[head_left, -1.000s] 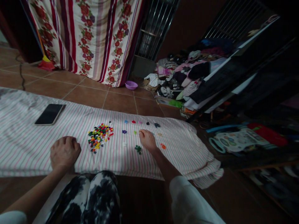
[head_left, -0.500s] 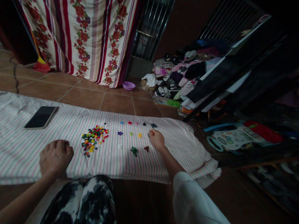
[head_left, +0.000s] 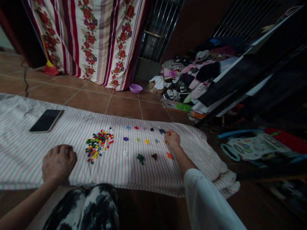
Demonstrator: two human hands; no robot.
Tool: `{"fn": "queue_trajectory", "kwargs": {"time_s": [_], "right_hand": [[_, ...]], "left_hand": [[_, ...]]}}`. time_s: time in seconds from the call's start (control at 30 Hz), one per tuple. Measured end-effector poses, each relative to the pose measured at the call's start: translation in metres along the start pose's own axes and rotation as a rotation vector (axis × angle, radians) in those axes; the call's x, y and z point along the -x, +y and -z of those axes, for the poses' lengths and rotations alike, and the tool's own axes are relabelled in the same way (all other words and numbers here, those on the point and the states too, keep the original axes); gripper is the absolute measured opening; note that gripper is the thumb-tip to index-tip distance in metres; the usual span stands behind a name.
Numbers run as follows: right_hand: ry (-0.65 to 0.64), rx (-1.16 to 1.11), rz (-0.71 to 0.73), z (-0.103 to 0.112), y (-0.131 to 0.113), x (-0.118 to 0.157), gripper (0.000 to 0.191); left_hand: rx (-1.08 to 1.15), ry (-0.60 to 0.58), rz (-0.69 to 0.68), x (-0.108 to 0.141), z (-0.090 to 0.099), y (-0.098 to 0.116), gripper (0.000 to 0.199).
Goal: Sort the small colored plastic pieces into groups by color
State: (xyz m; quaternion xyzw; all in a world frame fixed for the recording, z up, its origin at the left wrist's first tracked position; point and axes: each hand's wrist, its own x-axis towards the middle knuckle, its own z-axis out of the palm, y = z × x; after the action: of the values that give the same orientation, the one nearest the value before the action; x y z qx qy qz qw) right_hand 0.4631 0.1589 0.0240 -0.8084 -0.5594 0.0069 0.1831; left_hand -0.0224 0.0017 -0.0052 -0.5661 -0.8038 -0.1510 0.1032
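My right hand [head_left: 173, 139] is closed in a pinch over the cloth, its fingertips beside a small heap of dark grey pieces [head_left: 162, 131]. Whatever may be between the fingertips is too small to make out. Just left of this hand lies a light grey group [head_left: 156, 141], and an orange group [head_left: 169, 155] is below it. Further left are a brown group [head_left: 154, 156], a yellow group [head_left: 147, 141] and a dark green group [head_left: 140, 158]. My left hand [head_left: 59, 163] rests on the cloth with fingers curled, left of a mixed heap of tiny coloured pieces [head_left: 96, 145].
A striped cloth [head_left: 76, 172] covers the low surface in front of my knees. A phone [head_left: 46, 120] lies at its left. Beyond, on the tiled floor, stand a purple basin [head_left: 136, 88] and a pile of clothes [head_left: 187, 75]. A colourful plastic toy [head_left: 249, 143] is at the right.
My right hand has moved from beside the light grey group up to the right of the dark grey heap. The orange group now shows. My left hand has stayed resting; the view shifted slightly.
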Motion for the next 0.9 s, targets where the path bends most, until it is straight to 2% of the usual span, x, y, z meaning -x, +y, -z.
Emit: {"fn": "queue_trajectory", "kwargs": {"time_s": [0.2, 0.47, 0.7, 0.9], "right_hand": [[0.009, 0.019, 0.012, -0.009, -0.008, -0.011, 0.035], [-0.009, 0.004, 0.039, -0.014, -0.005, -0.006, 0.035], [-0.047, -0.060, 0.034, -0.010, 0.000, 0.003, 0.035], [-0.041, -0.007, 0.048, 0.000, 0.010, 0.012, 0.033]], "left_hand": [[-0.010, 0.003, -0.043, 0.000, 0.004, 0.001, 0.032], [0.005, 0.022, -0.008, 0.000, 0.003, 0.002, 0.030], [0.028, 0.041, 0.003, 0.001, 0.004, 0.003, 0.028], [0.023, 0.065, -0.010, 0.002, 0.003, 0.003, 0.027]]}}
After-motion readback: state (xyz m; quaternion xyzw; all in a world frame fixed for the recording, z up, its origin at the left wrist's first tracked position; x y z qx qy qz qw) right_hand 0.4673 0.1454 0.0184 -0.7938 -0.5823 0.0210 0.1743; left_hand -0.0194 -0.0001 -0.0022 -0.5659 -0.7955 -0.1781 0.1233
